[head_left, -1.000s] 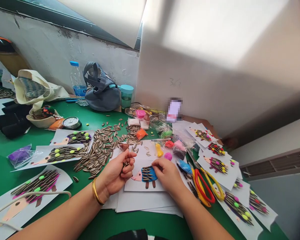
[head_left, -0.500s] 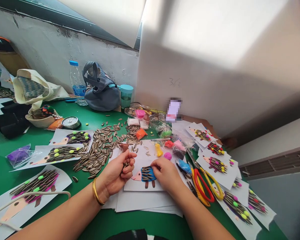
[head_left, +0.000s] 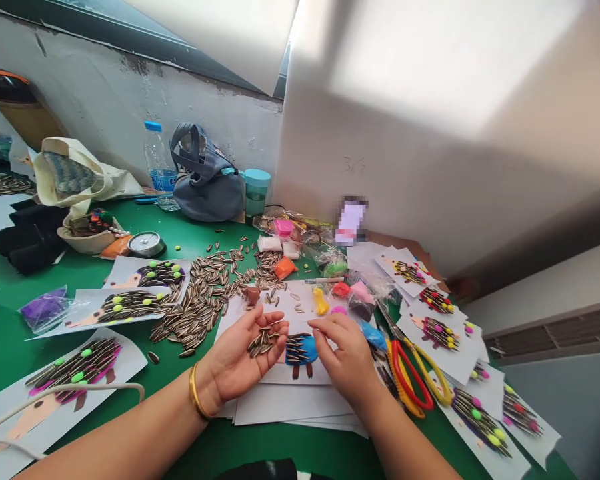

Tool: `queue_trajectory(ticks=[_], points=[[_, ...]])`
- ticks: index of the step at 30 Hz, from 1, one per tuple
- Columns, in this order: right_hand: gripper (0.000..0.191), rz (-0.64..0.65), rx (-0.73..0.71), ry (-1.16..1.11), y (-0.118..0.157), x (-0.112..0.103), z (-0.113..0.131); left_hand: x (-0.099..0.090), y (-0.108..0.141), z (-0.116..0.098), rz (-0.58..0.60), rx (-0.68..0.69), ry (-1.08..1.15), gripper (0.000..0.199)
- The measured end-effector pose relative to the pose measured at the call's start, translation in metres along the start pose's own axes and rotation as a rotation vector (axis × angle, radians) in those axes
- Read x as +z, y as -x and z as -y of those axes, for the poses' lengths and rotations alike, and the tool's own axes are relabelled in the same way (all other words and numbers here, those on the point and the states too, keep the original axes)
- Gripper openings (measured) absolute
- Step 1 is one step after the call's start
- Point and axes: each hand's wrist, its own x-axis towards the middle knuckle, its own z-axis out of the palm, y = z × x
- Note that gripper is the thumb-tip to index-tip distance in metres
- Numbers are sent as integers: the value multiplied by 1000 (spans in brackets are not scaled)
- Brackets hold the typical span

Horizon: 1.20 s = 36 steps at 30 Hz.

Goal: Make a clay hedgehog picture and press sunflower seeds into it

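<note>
My left hand is turned palm up and cupped, holding a small heap of striped sunflower seeds. My right hand is just to the right, thumb and forefinger slightly apart, with nothing visible between them. Between the hands lies a paper sheet bearing a hedgehog picture. Its body is blue clay with rows of seeds stuck in, and two brown legs show below. My left fingers cover most of its face. Under this sheet is a stack of white paper.
Loose seeds spread to the left. Lumps of coloured clay, such as a yellow one, lie behind the sheet. Scissors are at the right, beside several hedgehog cards. A bag and a bottle stand at the back.
My left hand has opened from a loose fist into a cupped palm, showing the seeds. My right hand has lifted off the blue clay and its fingers have loosened.
</note>
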Motion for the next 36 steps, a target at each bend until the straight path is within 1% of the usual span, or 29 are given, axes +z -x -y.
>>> queue_trajectory(ticks=[2,4,7,9,11,15,18,20,22,25,28,30,33,36], points=[[23,-48,-44,-29,2,-3,10,3,3,3,2,9,4,29],[23,-54,-93,-30,4,-3,19,4,5,6,40,-2,11,34],[24,-16,-125,35,6,0,27,2,7,10,120,-45,-3,41],[24,26,-105,64,5,2,29,2,8,12,154,-60,-24,43],[22,59,-78,41,5,2,29,2,9,14,161,-61,-42,44],[18,33,-51,-53,3,-5,23,6,12,12,141,-50,-49,44],[20,21,1,-74,2,-12,13,5,9,7,78,18,-28,36],[20,54,55,-60,1,-14,3,3,5,3,16,89,-4,30],[19,103,94,-40,1,-12,-5,0,0,-1,-13,139,22,29],[19,176,129,-11,3,-6,-13,-4,-5,-4,-16,164,38,30],[19,239,174,43,3,-1,-14,-5,-6,-4,-21,163,29,30],[18,253,170,76,3,2,-13,-5,-6,-3,-25,163,22,29],[17,228,116,101,3,6,-13,-4,-5,-2,-27,168,13,29],[17,225,109,105,3,8,-13,-4,-5,-2,-25,166,11,29]])
